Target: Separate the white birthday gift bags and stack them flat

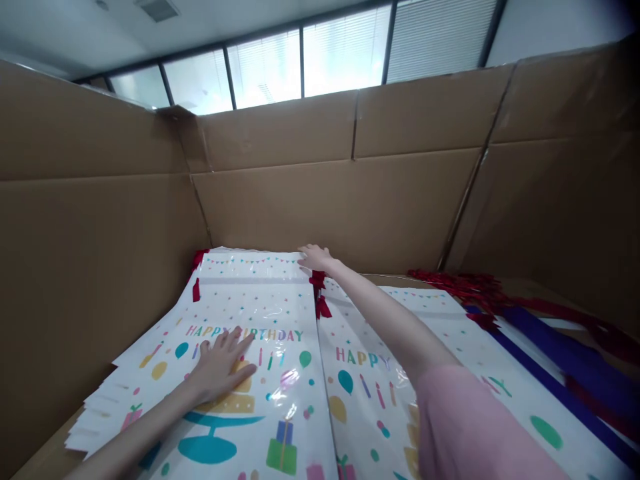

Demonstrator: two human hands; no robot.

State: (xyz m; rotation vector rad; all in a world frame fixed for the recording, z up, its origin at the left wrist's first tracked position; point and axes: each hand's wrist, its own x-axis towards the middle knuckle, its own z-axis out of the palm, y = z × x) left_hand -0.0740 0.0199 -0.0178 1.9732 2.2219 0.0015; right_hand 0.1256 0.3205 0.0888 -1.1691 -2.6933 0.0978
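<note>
Two stacks of large, glossy white "Happy Birthday" gift bags lie side by side, the left stack (280, 300) fanned out along its left edge and the right stack (360, 400) partly hidden by my right arm. My left hand (225, 363) rests flat on the left stack's top bag with its fingers spread over the lettering. At that bag's far right corner, my right hand (315, 259) reaches out with its fingers extended, touching the top edge or just above it. Dark red ribbon (320, 303) hangs between the stacks near my right hand.
Tall cardboard walls (325, 200) enclose the bags on the left, far side and right. Bunched red ribbons (465, 290) lie along the far right. Blue-purple items (560, 353) with more red ribbon sit beside the right stack. Windows (345, 53) show beyond the far wall.
</note>
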